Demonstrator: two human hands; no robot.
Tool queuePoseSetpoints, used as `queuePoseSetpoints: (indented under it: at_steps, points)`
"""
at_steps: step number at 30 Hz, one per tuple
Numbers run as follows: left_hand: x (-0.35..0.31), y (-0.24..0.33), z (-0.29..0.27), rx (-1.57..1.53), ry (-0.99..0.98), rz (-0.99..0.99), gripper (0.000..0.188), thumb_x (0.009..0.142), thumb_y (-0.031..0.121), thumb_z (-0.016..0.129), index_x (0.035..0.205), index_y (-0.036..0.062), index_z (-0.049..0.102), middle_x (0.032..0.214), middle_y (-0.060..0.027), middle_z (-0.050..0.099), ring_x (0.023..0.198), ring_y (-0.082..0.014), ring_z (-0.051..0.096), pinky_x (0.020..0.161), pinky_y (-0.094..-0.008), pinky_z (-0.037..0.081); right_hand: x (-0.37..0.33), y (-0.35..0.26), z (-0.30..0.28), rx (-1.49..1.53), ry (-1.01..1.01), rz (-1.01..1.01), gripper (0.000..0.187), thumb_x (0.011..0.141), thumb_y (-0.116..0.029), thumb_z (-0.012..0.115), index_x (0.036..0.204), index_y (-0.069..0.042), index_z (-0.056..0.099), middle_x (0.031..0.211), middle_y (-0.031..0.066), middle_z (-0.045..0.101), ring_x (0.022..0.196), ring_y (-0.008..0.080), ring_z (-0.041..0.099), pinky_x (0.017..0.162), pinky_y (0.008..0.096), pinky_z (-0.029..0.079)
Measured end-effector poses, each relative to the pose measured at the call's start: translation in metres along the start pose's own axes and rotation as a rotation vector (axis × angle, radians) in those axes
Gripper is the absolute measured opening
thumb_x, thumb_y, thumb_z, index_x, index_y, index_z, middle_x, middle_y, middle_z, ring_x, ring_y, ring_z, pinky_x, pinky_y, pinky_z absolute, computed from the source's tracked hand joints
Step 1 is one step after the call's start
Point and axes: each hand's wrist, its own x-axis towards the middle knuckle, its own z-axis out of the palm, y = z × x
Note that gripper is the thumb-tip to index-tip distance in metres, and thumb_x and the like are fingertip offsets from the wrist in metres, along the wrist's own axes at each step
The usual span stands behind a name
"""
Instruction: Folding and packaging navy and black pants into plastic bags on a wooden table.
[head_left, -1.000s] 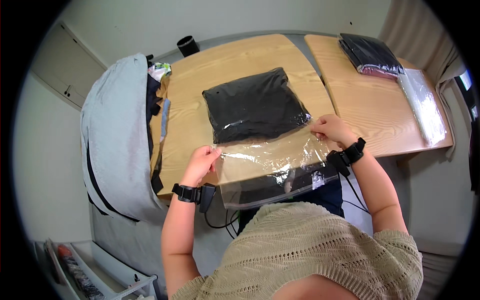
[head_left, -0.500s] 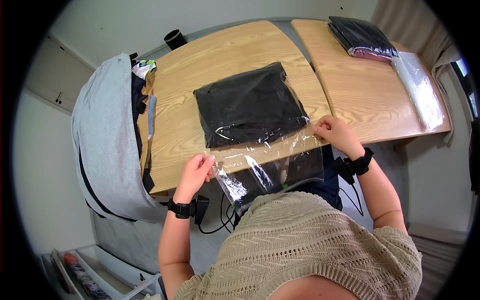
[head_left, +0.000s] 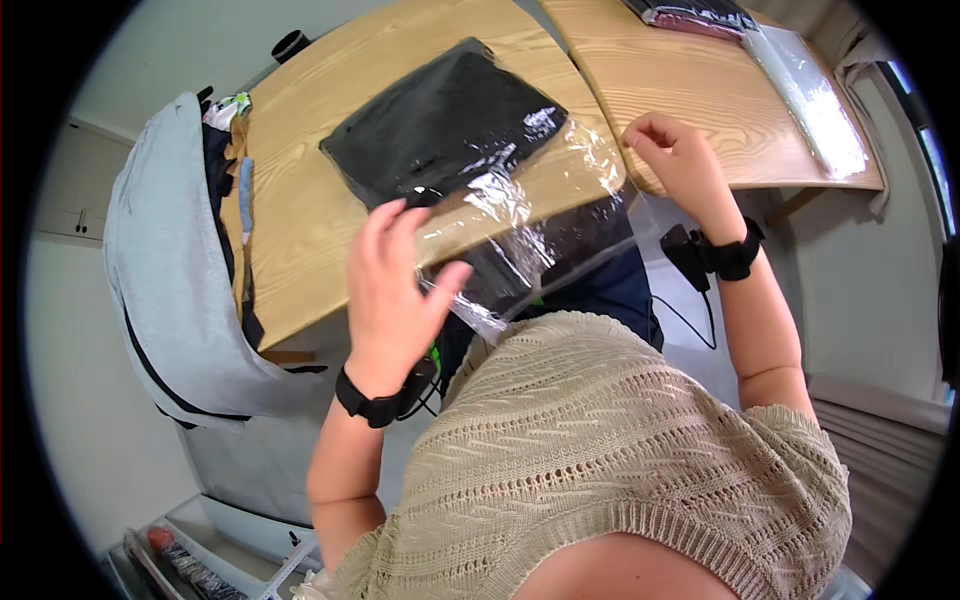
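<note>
A folded black garment (head_left: 440, 125) lies inside a clear plastic bag (head_left: 505, 215) on the wooden table. The bag's loose end hangs over the near table edge, above my lap. My left hand (head_left: 390, 285) is open, fingers spread and slightly blurred, over the bag's left side near the garment's lower corner. On the right, my right hand (head_left: 680, 165) has its fingers curled in a pinch at the bag's right edge. The film between those fingertips is hard to see.
A grey fabric-covered bin (head_left: 170, 270) of clothes stands against the table's left side. On the right-hand table (head_left: 690, 110) lie packed dark garments (head_left: 695, 15) and a stack of clear bags (head_left: 805, 100). A black cup-shaped container (head_left: 291, 45) is behind the table.
My left hand has left its pinch on the bag's edge and spread open over the film. The bag and garment have turned counterclockwise, the right side swinging farther away. The view has shifted too.
</note>
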Motion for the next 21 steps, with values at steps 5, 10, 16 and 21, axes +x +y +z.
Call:
queuePoseSetpoints:
  at_steps: [5,10,16,21]
  points:
    - [-0.010,0.046,0.040,0.096,-0.195,0.258,0.075,0.067,0.025,0.077,0.131,0.0068,0.044,0.143,-0.0189,0.032,0.132,-0.0360,0.033,0.106,-0.0476,0.031,-0.047,-0.021,-0.002,0.168,-0.294,-0.107,0.017,0.086,-0.016,0.062,0.091,0.001,0.065,0.080,0.0090,0.066,0.075,0.0166,0.060,0.071,0.0280,0.047]
    - [-0.004,0.036,0.060,0.392,-0.071,0.291,0.047,0.080,0.013,0.064,0.125,0.0030,0.053,0.137,-0.0155,0.043,0.127,-0.0314,0.041,0.100,-0.0441,0.037,-0.074,-0.032,0.010,0.094,-0.796,-0.459,0.022,0.085,-0.012,0.060,0.103,0.001,0.064,0.105,0.0177,0.064,0.101,0.0315,0.060,0.089,0.0371,0.047]
    - [0.025,0.058,0.026,0.162,0.213,0.308,0.034,0.081,0.011,0.062,0.112,-0.0046,0.059,0.112,-0.0147,0.061,0.102,-0.0287,0.058,0.083,-0.0373,0.048,-0.063,-0.030,0.089,0.103,-0.366,-0.592,0.053,0.085,-0.008,0.057,0.131,0.011,0.039,0.138,0.0310,0.036,0.132,0.0415,0.032,0.110,0.0427,0.029]
    - [0.031,0.072,0.018,0.003,0.202,0.270,0.033,0.082,0.003,0.060,0.113,-0.0059,0.058,0.112,-0.0178,0.061,0.100,-0.0322,0.059,0.084,-0.0387,0.049,0.024,-0.035,0.148,0.015,-0.060,-0.632,0.045,0.086,-0.006,0.049,0.127,0.010,0.044,0.134,0.0299,0.043,0.129,0.0407,0.039,0.106,0.0437,0.033]
